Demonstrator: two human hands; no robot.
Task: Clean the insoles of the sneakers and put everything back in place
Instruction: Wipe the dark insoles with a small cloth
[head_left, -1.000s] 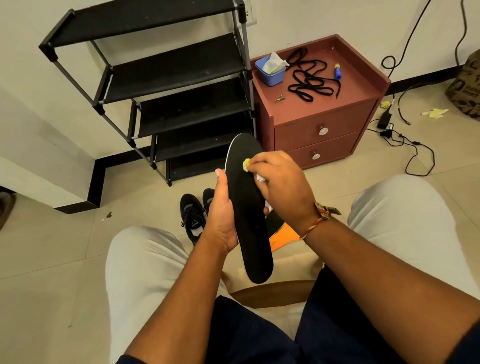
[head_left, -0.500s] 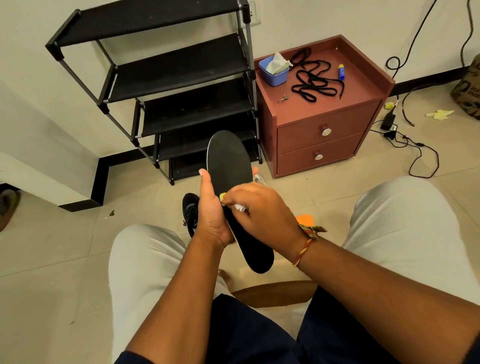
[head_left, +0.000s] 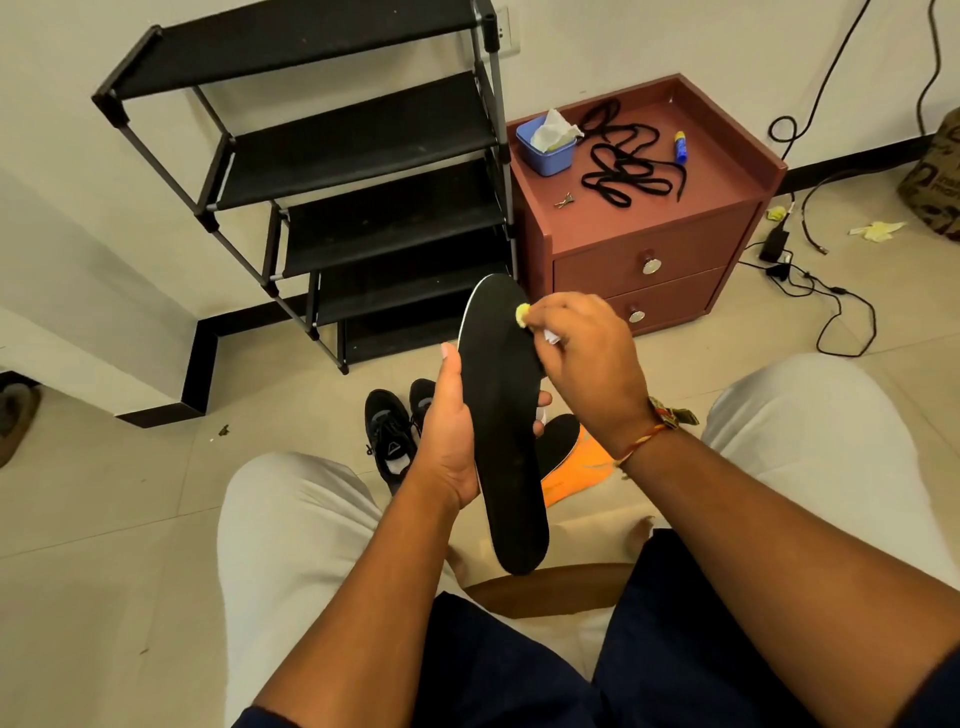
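Observation:
My left hand (head_left: 451, 426) grips a long black insole (head_left: 506, 441) by its left edge, holding it upright above my lap. My right hand (head_left: 587, 358) pinches a small yellow-and-white wipe (head_left: 522, 314) and presses it against the insole's upper right part, near the toe. A second insole (head_left: 569, 457), black on top with an orange underside, lies on the floor behind the held one. Two black sneakers (head_left: 392, 431) stand on the floor by my left knee, partly hidden by my left hand.
A black shoe rack (head_left: 358, 156) stands against the wall. Beside it a brown two-drawer cabinet (head_left: 654, 260) carries black laces (head_left: 623, 166), a blue tub of wipes (head_left: 548, 143), a small tube and keys. Cables and a charger (head_left: 795, 260) trail on the floor at right.
My right hand with the wipe has slid from the insole's middle back up to its toe end. The insole sits a little lower and further right in my left hand.

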